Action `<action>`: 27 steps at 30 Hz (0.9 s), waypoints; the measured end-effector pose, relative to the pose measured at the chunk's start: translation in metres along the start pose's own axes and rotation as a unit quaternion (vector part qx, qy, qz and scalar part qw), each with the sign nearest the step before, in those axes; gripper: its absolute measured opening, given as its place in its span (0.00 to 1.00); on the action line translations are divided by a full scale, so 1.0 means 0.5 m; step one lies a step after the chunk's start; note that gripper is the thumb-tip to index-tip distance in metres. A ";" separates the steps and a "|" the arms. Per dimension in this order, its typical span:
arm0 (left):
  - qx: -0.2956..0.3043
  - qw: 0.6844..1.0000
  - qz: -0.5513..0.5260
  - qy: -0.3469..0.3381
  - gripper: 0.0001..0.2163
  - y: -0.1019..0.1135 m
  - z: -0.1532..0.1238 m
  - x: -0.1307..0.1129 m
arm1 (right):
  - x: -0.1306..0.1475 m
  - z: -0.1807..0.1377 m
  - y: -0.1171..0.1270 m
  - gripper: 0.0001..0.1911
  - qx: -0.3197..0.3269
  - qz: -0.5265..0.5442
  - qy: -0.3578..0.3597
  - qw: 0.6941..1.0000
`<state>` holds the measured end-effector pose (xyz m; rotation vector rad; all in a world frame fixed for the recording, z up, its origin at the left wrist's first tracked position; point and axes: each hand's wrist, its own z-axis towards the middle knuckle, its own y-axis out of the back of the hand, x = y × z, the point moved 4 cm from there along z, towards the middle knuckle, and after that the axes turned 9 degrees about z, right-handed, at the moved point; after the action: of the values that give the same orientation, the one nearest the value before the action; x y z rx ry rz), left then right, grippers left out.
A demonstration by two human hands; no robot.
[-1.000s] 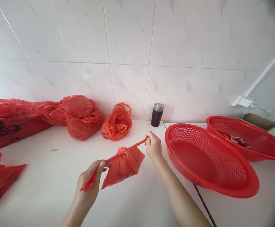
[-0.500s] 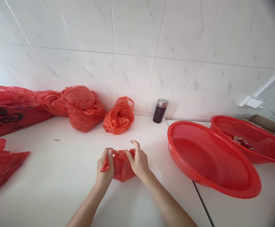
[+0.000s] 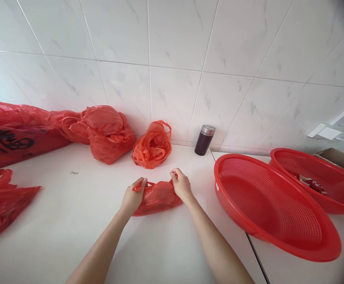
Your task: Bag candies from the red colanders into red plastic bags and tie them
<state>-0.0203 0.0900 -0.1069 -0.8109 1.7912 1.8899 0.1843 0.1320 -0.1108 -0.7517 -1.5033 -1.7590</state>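
Note:
Between my hands a small red plastic bag (image 3: 159,197) is stretched sideways above or on the white table (image 3: 80,221); whether it touches the surface I cannot tell. My left hand (image 3: 132,197) is closed on its left top corner, and a crumpled end of plastic pokes out by the thumb. On the right top corner, my right hand (image 3: 182,184) pinches the plastic between thumb and fingers. The bag bulges with contents that its film hides. Just behind it stands an open, crumpled red plastic bag (image 3: 152,150).
Along the tiled wall (image 3: 174,94) sit a filled red bag (image 3: 109,136) and a larger one with black lettering (image 3: 18,138). Another red bag (image 3: 6,205) lies at left. A dark thermos (image 3: 204,141) stands at the back. Two red plastic baskets (image 3: 260,201) occupy the right side.
My hands have moved apart, drawing the bag's top corners outward, so it looks wider and flatter. My right fingers have closed into a pinch. The view has shifted slightly left.

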 end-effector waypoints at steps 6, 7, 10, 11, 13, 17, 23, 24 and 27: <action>0.032 0.994 0.106 0.023 0.16 -0.015 0.047 0.012 | -0.019 0.035 -0.032 0.12 0.015 -0.067 -0.035 0.997; 0.037 0.991 0.123 0.024 0.15 -0.016 0.056 0.012 | -0.019 0.043 -0.036 0.12 0.020 -0.077 -0.037 0.996; 0.048 0.984 0.170 0.021 0.14 -0.019 0.074 0.013 | -0.017 0.064 -0.041 0.11 0.031 -0.096 -0.043 0.994; 0.048 0.982 0.183 0.019 0.14 -0.022 0.076 0.013 | -0.015 0.068 -0.040 0.11 0.033 -0.099 -0.046 0.993; 0.044 0.978 0.205 0.013 0.14 -0.027 0.077 0.014 | -0.011 0.071 -0.038 0.13 0.039 -0.097 -0.053 0.993; 0.024 0.974 0.225 -0.004 0.14 -0.039 0.064 0.014 | 0.006 0.051 -0.036 0.23 0.073 -0.070 -0.042 0.994; 0.001 0.979 0.204 -0.018 0.17 -0.033 0.051 0.008 | 0.013 0.008 -0.043 0.22 0.127 -0.054 -0.018 0.990; -0.002 0.980 0.198 -0.016 0.18 -0.031 0.051 0.008 | 0.010 0.006 -0.043 0.19 0.131 -0.054 -0.020 0.990; -0.001 0.984 0.176 -0.008 0.21 -0.030 0.049 0.010 | 0.003 0.004 -0.043 0.11 0.139 -0.054 -0.023 0.989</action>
<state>-0.0176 0.1152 -0.1215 -0.4996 2.0288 2.1043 0.1662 0.1359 -0.1220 -0.5824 -1.8034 -1.5714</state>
